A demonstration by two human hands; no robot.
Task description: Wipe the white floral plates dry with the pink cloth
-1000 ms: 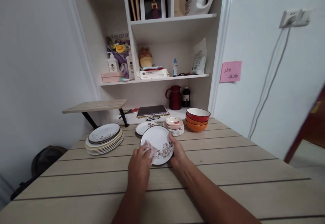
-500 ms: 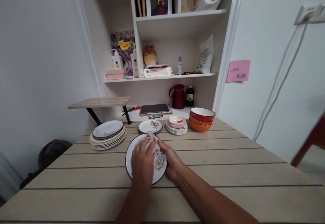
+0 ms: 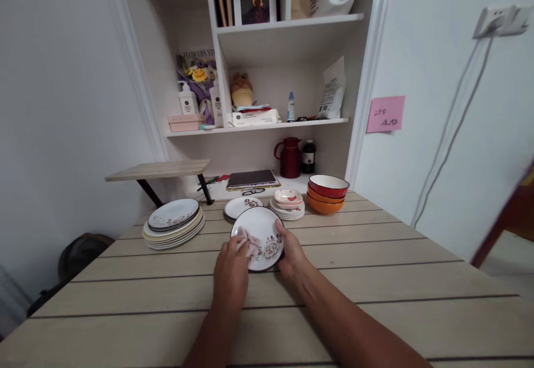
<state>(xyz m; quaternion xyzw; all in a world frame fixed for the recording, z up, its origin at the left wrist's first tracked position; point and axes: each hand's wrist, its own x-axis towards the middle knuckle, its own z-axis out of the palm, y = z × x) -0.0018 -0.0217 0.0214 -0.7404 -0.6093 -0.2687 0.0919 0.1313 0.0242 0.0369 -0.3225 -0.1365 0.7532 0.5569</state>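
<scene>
A white plate with a dark rim and a flower pattern [image 3: 258, 229] is tilted up above the wooden table [image 3: 375, 268]. My right hand [image 3: 292, 254] grips its right edge. My left hand [image 3: 230, 276] presses a small pinkish cloth [image 3: 249, 241] against the plate's face, fingers closed on the cloth. Just behind lies another small flowered plate [image 3: 238, 207].
A stack of large plates [image 3: 173, 224] lies at the left. Small saucers [image 3: 287, 205] and stacked red and orange bowls [image 3: 327, 194] stand at the back. Behind are shelves, a red jug [image 3: 288, 158], a tablet [image 3: 251, 178] and a low wooden stand [image 3: 158, 170].
The plate has gone from lying low near me to being tilted up further away. My left hand with the cloth has slid from the plate's middle to its left side.
</scene>
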